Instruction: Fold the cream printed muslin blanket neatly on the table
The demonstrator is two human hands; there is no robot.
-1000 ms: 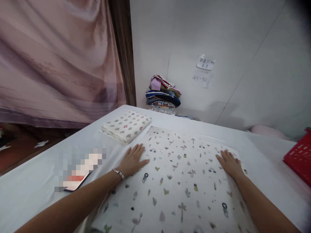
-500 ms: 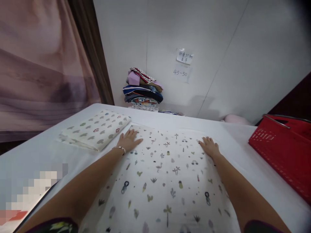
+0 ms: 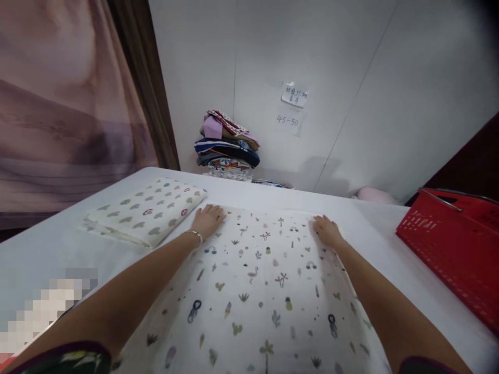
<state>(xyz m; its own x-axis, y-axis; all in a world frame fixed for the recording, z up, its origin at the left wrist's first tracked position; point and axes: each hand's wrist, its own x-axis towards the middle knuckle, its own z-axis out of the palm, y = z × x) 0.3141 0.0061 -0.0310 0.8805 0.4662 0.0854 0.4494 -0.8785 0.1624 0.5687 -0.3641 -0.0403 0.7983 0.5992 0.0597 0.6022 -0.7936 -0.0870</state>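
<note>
A: What's changed?
B: On the white table [image 3: 368, 228], the flamingo-and-palm-print cloth [image 3: 259, 301] lies between and nearside of both hands. Left hand [image 3: 209, 219] is up from the side edge to the far corner; right hand [image 3: 327, 230] at the opposite one. Means the full far edge is spanned.
A: Gripping?
B: Palms down, fingers slightly bent. Can't tell pinch from press.
A: Materials?
B: Cloth: thin, soft-looking, off-white. Right of right hand: rigid perforated red plastic basket [image 3: 448, 244]. Left of left hand: folded grey-motif cloth [image 3: 148, 210], layered rectangle. Left wrist: shiny slim bracelet [image 3: 197, 235].
</note>
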